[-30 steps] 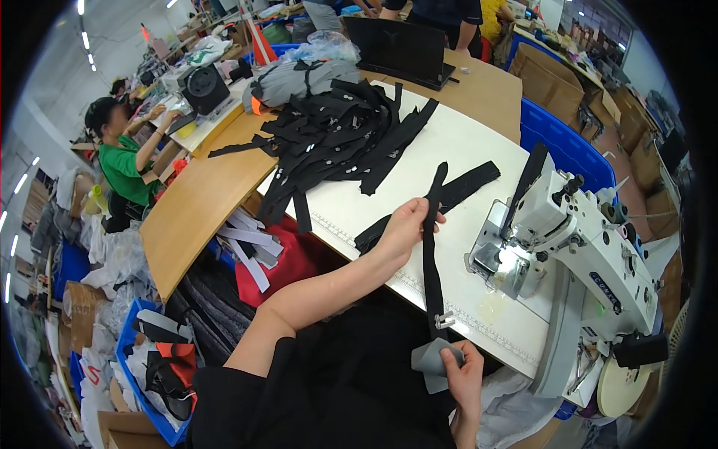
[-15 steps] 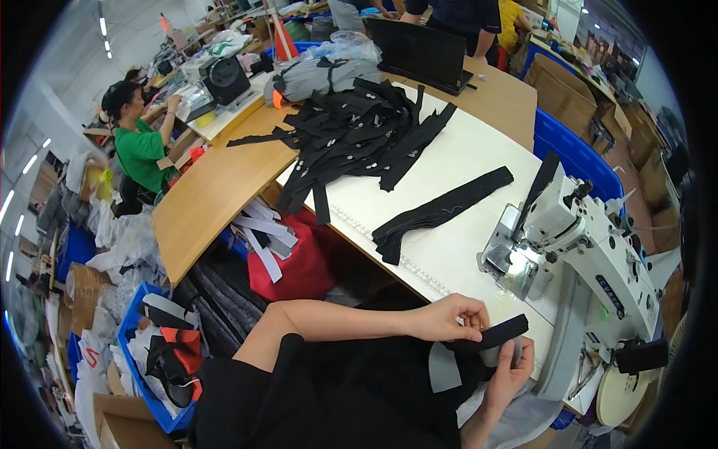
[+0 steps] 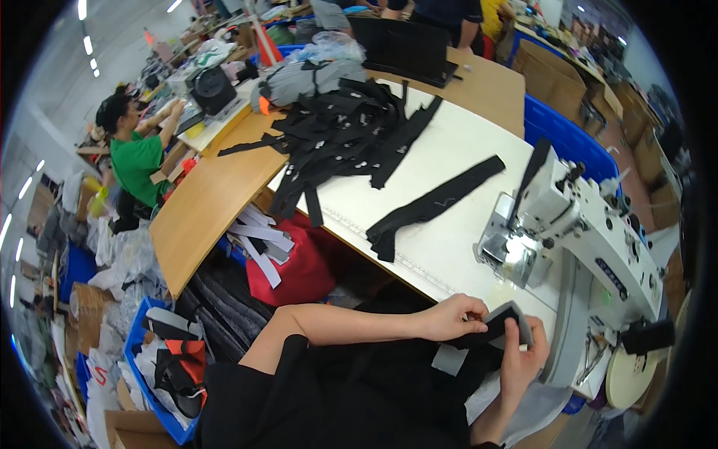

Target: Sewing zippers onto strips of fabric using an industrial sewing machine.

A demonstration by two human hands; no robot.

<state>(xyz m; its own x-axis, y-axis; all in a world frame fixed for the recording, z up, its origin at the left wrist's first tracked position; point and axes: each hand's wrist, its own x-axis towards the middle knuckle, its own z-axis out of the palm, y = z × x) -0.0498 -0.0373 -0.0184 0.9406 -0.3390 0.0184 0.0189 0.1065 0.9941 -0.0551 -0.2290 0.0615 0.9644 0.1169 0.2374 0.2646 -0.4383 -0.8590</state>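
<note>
A black fabric strip (image 3: 499, 323) is held up between my hands in front of the sewing machine. My left hand (image 3: 458, 317) pinches its left end between thumb and fingers. At its right end, my right hand (image 3: 523, 347) grips it with the thumb in front, together with a grey strip (image 3: 523, 313) that shows behind the black one. Another bit of grey material (image 3: 449, 360) hangs below my left hand, over my dark clothing. The white sewing machine (image 3: 576, 217) stands just beyond, with a lit metal plate (image 3: 508, 248) under its head.
On the white table (image 3: 464, 142) lie a stack of black strips (image 3: 437, 202) and a large black heap (image 3: 336, 135). A laptop (image 3: 404, 51) stands behind. Left are a wooden board (image 3: 213, 213), a red bag (image 3: 299, 266) and a blue crate (image 3: 146, 374). A person in green (image 3: 134, 161) sits far left.
My right hand has lifted and turned the strip's right end, so more of the grey backing shows. The loose grey piece below shows less. The whole view has shifted slightly.
</note>
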